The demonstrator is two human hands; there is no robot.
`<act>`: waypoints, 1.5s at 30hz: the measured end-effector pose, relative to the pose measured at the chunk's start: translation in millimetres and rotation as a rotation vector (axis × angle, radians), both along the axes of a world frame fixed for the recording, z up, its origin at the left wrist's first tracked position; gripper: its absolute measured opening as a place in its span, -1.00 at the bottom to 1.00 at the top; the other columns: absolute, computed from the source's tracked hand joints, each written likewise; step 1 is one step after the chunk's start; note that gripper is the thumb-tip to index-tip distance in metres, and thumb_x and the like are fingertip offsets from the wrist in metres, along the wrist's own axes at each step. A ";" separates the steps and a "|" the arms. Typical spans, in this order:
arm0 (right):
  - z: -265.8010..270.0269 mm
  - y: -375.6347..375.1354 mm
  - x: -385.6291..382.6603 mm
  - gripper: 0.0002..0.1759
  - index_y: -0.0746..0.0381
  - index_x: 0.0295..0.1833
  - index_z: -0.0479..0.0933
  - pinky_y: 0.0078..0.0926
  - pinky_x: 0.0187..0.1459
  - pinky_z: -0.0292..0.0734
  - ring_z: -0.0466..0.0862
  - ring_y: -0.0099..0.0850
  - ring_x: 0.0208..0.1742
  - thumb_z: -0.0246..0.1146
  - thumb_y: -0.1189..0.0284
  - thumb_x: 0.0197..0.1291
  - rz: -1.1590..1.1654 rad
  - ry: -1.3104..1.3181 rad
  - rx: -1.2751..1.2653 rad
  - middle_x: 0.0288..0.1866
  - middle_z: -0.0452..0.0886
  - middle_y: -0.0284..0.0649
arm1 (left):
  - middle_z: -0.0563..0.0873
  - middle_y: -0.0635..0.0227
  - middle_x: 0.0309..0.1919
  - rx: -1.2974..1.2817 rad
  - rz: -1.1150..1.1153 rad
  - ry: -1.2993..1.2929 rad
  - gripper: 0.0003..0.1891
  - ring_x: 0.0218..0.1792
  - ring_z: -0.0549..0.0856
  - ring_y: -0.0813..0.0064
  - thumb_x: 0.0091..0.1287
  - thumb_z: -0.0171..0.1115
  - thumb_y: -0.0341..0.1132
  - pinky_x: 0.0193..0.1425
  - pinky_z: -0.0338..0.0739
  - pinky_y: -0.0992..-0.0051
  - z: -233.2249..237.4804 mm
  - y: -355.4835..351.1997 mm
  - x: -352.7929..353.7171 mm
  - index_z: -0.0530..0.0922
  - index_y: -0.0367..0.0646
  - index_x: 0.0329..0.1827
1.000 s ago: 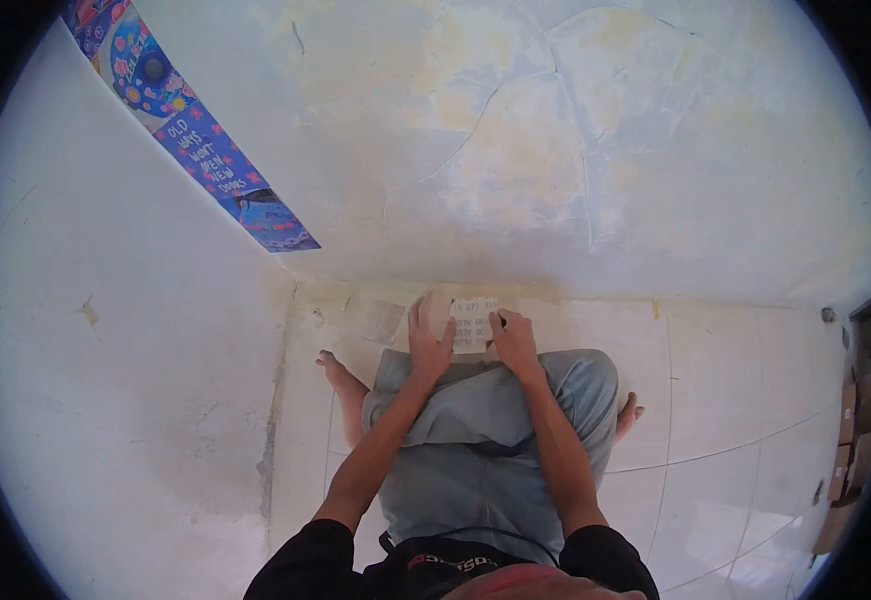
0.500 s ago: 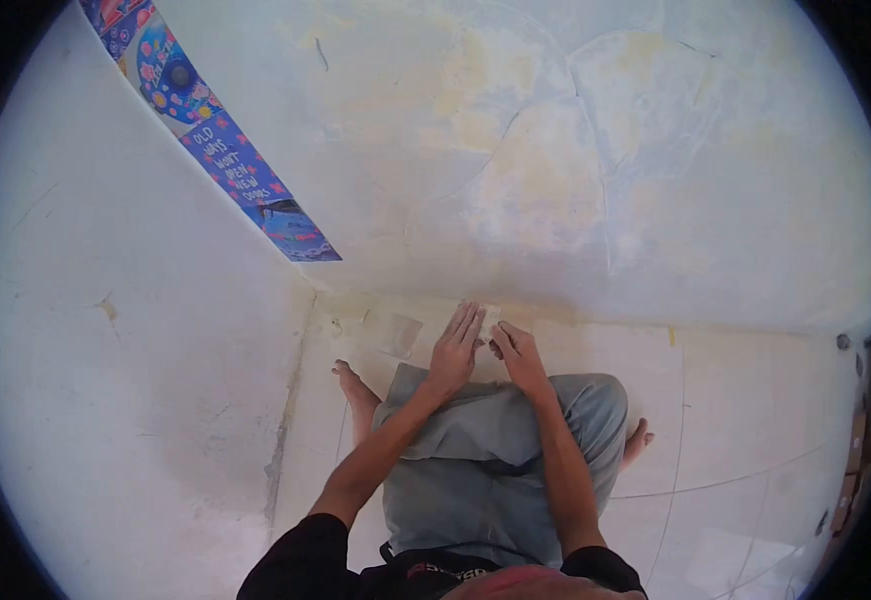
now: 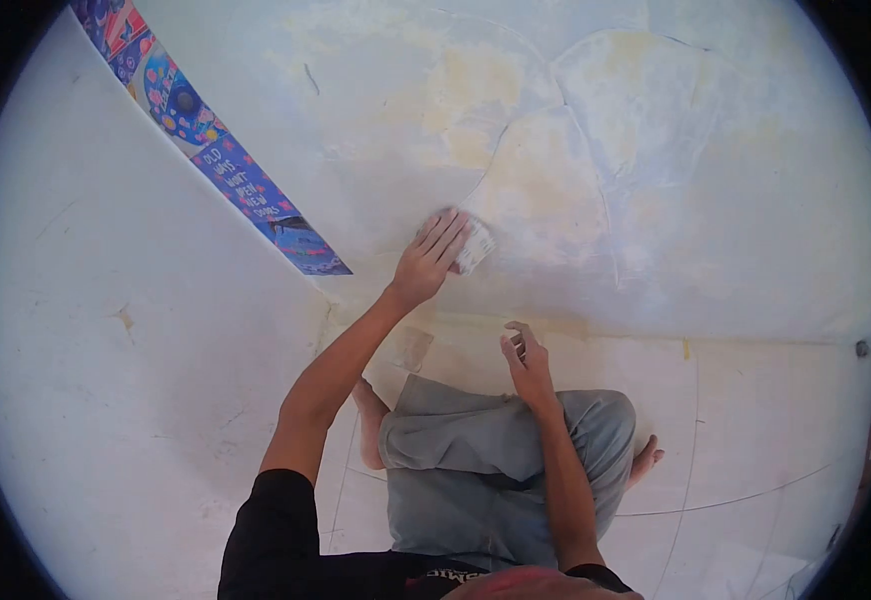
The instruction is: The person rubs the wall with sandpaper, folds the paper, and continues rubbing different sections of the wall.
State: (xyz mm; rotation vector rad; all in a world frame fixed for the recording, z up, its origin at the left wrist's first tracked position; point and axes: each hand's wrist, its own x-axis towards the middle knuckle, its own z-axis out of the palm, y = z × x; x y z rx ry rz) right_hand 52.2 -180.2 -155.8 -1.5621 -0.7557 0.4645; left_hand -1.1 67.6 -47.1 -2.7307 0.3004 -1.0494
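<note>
L hand (image 3: 428, 262) flat, fingers extended, pressing printed sheet (image 3: 475, 248) to far wall (image 3: 666, 220), prob. to spread pressure evenly. R hand (image 3: 529, 365) half-curled, thumb & fingers apart, seemingly holding nothing, nr far edge of trousers (image 3: 466, 420); one palm prob. suffices.

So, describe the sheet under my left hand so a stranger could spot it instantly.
Find the cracked wall ahead, then the left hand laid against it. Peeking out on the right is the sheet: white with faint print, unlike the brownish piece on the floor.
</note>
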 end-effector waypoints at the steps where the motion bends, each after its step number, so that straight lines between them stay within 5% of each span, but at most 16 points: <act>1: -1.4 0.6 -0.4 -0.67 0.25 0.17 0.48 -0.42 -0.40 0.42 0.47 -0.49 -0.49 0.21 0.30 0.42 -0.001 0.004 0.003 -0.41 0.56 -0.18 | 0.40 -0.05 0.43 -0.024 0.019 0.049 -0.33 0.49 0.34 0.01 0.17 0.18 -0.40 0.56 0.18 0.04 -4.9 -0.5 -4.5 0.37 -0.42 0.41; 7: -2.2 4.8 -4.6 -0.61 0.26 0.22 0.45 -0.36 -0.38 0.45 0.54 -0.39 -0.49 0.23 0.31 0.39 0.010 -0.014 -0.034 -0.38 0.59 -0.11 | 0.42 -0.03 0.42 -0.022 0.007 -0.091 -0.32 0.48 0.34 0.02 0.16 0.19 -0.33 0.56 0.17 0.05 34.8 -35.0 39.7 0.37 -0.41 0.41; 9: -2.3 2.9 -3.6 -0.65 0.28 0.21 0.44 -0.49 -0.45 0.36 0.43 -0.55 -0.52 0.22 0.39 0.41 0.006 -0.094 0.017 -0.46 0.50 -0.26 | 0.42 0.02 0.43 -0.044 0.018 -0.097 -0.32 0.49 0.35 0.07 0.17 0.19 -0.32 0.56 0.18 0.09 23.6 -30.9 28.9 0.37 -0.41 0.40; 16: 1.5 -1.4 3.9 -0.63 0.28 0.22 0.44 -0.46 -0.44 0.39 0.45 -0.51 -0.52 0.25 0.37 0.39 -0.051 -0.073 -0.062 -0.43 0.53 -0.20 | 0.43 0.08 0.43 -0.045 0.033 -0.098 -0.33 0.49 0.35 0.15 0.17 0.20 -0.34 0.55 0.22 0.11 20.6 -29.8 30.1 0.39 -0.39 0.40; 24: -16.2 -2.3 1.2 -0.51 0.28 0.31 0.36 -0.12 -0.25 0.48 0.60 -0.11 -0.40 0.23 0.29 0.38 0.024 -0.166 -0.189 -0.36 0.61 -0.01 | 0.46 0.09 0.41 -0.058 0.048 -0.050 -0.34 0.49 0.36 0.13 0.15 0.23 -0.35 0.56 0.21 0.15 -4.1 -16.9 14.0 0.41 -0.37 0.39; 28: -6.6 1.2 -1.7 -0.49 0.28 0.34 0.34 -0.11 -0.19 0.50 0.63 -0.06 -0.33 0.22 0.28 0.39 0.020 -0.093 -0.256 -0.33 0.63 0.00 | 0.45 0.09 0.42 -0.042 0.109 -0.081 -0.33 0.49 0.36 0.13 0.15 0.24 -0.31 0.56 0.19 0.13 30.1 -45.5 34.9 0.41 -0.37 0.38; 30: -6.0 0.5 -2.5 -0.49 0.27 0.35 0.33 -0.09 -0.16 0.51 0.65 0.01 -0.27 0.21 0.28 0.39 0.064 -0.090 -0.253 -0.31 0.64 0.03 | 0.46 0.08 0.41 -0.081 0.095 -0.077 -0.33 0.49 0.36 0.13 0.15 0.24 -0.32 0.56 0.19 0.13 2.5 -28.5 17.4 0.41 -0.37 0.39; 45: -13.7 -3.5 2.5 -0.42 0.33 0.39 0.28 -0.08 -0.14 0.48 0.63 0.02 -0.24 0.23 0.32 0.37 0.006 -0.160 -0.316 -0.36 0.61 0.02 | 0.45 0.05 0.41 -0.101 0.107 -0.118 -0.40 0.47 0.37 0.10 0.24 0.14 -0.38 0.55 0.18 0.10 10.9 -33.6 26.3 0.41 -0.38 0.39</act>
